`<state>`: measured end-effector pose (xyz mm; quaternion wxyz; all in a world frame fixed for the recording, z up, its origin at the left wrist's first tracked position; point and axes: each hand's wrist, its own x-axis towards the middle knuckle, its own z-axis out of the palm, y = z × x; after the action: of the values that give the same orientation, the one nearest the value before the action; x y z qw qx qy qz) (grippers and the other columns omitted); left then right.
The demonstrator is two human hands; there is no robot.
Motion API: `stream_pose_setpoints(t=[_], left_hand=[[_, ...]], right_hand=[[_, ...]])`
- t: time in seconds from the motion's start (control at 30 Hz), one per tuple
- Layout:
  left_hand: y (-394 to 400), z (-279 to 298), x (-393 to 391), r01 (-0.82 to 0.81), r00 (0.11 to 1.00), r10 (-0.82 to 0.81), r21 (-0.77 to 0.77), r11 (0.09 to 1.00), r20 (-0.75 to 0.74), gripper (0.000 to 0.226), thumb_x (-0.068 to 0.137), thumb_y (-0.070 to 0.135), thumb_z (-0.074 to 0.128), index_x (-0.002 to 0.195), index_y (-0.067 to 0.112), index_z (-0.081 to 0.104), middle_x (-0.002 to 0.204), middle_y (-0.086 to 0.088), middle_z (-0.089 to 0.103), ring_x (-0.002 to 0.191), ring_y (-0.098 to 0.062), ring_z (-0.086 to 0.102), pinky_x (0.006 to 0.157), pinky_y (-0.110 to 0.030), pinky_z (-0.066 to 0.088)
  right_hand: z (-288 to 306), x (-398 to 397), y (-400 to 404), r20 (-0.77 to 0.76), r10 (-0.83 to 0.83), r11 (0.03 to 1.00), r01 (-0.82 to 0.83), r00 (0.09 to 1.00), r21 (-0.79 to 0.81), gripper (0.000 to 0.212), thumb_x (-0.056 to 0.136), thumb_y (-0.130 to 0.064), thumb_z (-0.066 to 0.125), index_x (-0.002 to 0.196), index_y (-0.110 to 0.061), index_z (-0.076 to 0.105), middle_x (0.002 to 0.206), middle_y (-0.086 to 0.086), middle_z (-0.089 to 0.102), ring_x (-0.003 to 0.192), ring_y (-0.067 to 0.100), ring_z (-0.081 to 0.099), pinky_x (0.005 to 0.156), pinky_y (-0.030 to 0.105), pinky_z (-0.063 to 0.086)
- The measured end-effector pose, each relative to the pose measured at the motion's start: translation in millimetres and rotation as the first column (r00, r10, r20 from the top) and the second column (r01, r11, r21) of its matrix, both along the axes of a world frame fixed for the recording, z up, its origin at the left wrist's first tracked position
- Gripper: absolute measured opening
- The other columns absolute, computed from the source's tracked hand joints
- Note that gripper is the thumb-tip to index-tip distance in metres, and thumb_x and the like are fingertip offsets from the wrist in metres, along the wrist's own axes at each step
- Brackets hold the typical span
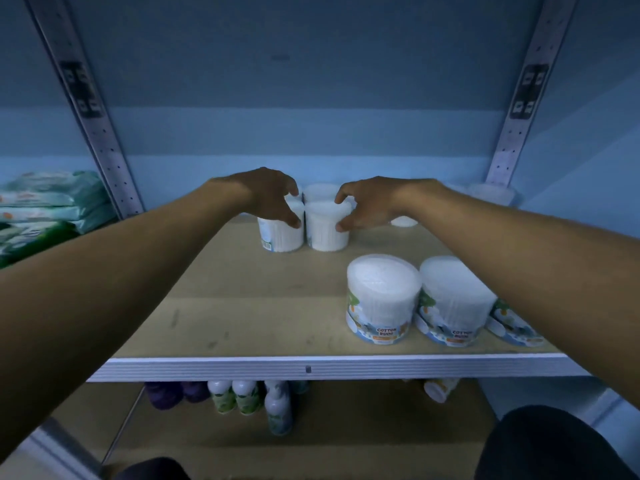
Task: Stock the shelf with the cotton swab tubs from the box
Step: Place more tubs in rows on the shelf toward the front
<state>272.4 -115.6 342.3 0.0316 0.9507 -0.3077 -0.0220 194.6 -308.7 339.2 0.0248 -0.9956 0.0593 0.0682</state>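
1. Shelf (242, 306): tan board with a ribbed white front edge, blue back panel behind, perforated metal uprights at both rear corners.
2. Stacked soft packs (52, 209), green and white, off the shelf's left end beyond the left upright.
3. Front-row tubs near the shelf's front edge, right half: one labelled cotton-bud tub (382, 299), a second tub (453, 301) touching its right side, a third tub (512, 323) mostly hidden behind the right forearm.
4. Left hand (273, 195), reaching to the shelf's rear middle, fingers and thumb curled round the top of the left rear tub (282, 233).
5. Right hand (367, 204), beside it at the rear middle, thumb and fingertips curved against the top and side of the right rear tub (327, 226); the two rear tubs standing upright, side by side, touching or nearly so.
6. More white tubs (320, 191) directly behind that pair, and pale tubs (491, 194) at the shelf's rear right corner, blurred.
7. Bottles (239, 396) with white caps, plus dark purple containers (173, 393), on the level below the shelf's front edge.
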Motion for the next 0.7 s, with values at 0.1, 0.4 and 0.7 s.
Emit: stream_pose_setpoints(t=[0.1, 0.4, 0.7], left_hand=[[3.5, -9.6, 25.6, -0.032, 0.999, 0.032, 0.017, 0.999, 0.001, 0.073, 0.080, 0.055, 0.071, 0.144, 0.030, 0.044, 0.148, 0.004, 0.044, 0.136, -0.021, 0.041, 0.108, -0.038, 0.037], [1.8, -31.6, 66.7, -0.083, 0.996, 0.081, -0.025, 0.996, -0.041, 0.085, 0.074, 0.060, 0.074, 0.147, 0.035, 0.039, 0.152, 0.002, 0.038, 0.138, -0.023, 0.039, 0.111, -0.042, 0.037], [-1.6, -59.4, 69.7, -0.051, 0.999, 0.050, -0.154, 0.987, -0.011, 0.074, 0.078, 0.049, 0.077, 0.144, 0.032, 0.047, 0.149, -0.001, 0.043, 0.136, -0.022, 0.041, 0.106, -0.034, 0.036]], right_hand=[[-8.6, 23.5, 6.3, 0.038, -0.017, 1.000, 0.017, 0.999, 0.011, 0.077, 0.082, -0.064, 0.064, 0.148, -0.038, 0.034, 0.152, -0.004, 0.042, 0.130, 0.022, 0.048, 0.106, 0.042, 0.042], [-28.1, 68.5, 19.8, 0.065, -0.010, 1.000, 0.009, 0.998, 0.020, 0.079, 0.085, -0.060, 0.066, 0.152, -0.040, 0.030, 0.151, 0.002, 0.040, 0.133, 0.028, 0.047, 0.104, 0.042, 0.044], [-43.3, 83.5, 23.7, 0.090, 0.032, 0.999, -0.031, 0.995, -0.015, 0.072, 0.088, -0.047, 0.067, 0.152, -0.041, 0.034, 0.154, -0.001, 0.040, 0.135, 0.026, 0.045, 0.103, 0.037, 0.044]])
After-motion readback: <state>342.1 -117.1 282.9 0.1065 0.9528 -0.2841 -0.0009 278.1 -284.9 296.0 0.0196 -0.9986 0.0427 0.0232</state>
